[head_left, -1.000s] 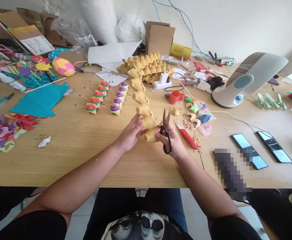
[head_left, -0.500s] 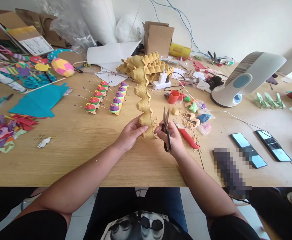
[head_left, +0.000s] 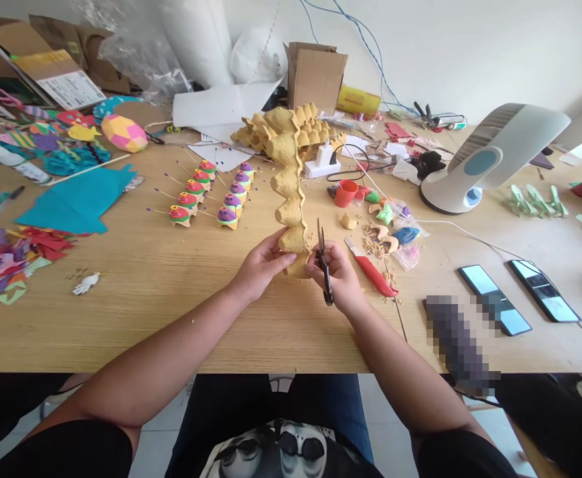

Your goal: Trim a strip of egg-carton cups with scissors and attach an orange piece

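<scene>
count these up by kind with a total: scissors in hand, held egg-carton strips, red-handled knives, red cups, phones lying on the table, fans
Scissors in hand: 1
Held egg-carton strip: 1
Red-handled knife: 1
Red cup: 1
Phones: 2
Fan: 1
Total: 7

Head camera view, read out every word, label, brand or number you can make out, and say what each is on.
No text reads clearly.
Yellow cylindrical package: reddish print, too blurred to read.
White rectangular label on the brown cardboard box: dark print, too small.
White plastic bottle: dark print, too small.
</scene>
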Tool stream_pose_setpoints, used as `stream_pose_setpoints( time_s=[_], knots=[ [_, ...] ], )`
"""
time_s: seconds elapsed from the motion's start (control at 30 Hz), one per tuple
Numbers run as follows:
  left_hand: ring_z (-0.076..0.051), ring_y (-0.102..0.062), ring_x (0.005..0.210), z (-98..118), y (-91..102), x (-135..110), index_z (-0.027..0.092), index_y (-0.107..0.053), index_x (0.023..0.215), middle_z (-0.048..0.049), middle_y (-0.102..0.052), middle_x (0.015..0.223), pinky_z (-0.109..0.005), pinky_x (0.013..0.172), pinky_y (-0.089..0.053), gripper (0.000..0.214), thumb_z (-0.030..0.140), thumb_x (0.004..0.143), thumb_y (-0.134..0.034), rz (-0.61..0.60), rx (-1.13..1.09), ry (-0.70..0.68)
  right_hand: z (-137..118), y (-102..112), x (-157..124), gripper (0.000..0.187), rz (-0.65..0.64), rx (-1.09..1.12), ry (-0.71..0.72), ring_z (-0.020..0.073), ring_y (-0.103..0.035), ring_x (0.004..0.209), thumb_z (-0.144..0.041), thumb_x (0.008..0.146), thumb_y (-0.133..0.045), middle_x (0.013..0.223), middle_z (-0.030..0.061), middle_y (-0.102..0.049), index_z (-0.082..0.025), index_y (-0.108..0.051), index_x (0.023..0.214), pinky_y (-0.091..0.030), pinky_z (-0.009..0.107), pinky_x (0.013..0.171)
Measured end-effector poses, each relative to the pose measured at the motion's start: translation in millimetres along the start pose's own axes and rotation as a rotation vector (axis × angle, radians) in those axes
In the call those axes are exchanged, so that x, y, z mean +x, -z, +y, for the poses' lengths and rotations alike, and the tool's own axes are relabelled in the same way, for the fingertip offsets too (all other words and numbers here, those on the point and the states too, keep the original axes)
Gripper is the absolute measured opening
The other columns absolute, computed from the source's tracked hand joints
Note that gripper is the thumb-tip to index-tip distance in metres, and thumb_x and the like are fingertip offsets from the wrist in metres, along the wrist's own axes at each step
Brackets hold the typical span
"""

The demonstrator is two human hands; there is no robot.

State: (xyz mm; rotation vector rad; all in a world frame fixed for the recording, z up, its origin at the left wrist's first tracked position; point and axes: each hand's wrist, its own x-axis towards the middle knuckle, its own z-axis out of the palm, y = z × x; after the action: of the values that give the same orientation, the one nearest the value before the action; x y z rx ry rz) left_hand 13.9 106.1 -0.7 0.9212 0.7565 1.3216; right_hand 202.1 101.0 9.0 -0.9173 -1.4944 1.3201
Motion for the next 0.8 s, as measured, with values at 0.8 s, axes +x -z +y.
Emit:
stream_pose_setpoints(
  time_s=[0.8],
  knots=[
    [-0.024, -0.074, 0.112, 4.7, 7.9, 6.5, 0.022, -0.076, 0.116, -0.0033, -0.081, 0.114, -0.035, 0.097, -0.058, 0.048, 0.031, 0.072, -0.093, 0.034, -0.018, -0.053, -10.9, 17.6, 1.1, 0.034, -0.011, -0.819, 0.346, 0.0243, -0.065, 0.091, -0.016, 0.082, -0.068, 0.098, 0.0056, -0.071, -0.022, -0.062, 0.114, -0.050, 0.035, 0.083]
  ],
)
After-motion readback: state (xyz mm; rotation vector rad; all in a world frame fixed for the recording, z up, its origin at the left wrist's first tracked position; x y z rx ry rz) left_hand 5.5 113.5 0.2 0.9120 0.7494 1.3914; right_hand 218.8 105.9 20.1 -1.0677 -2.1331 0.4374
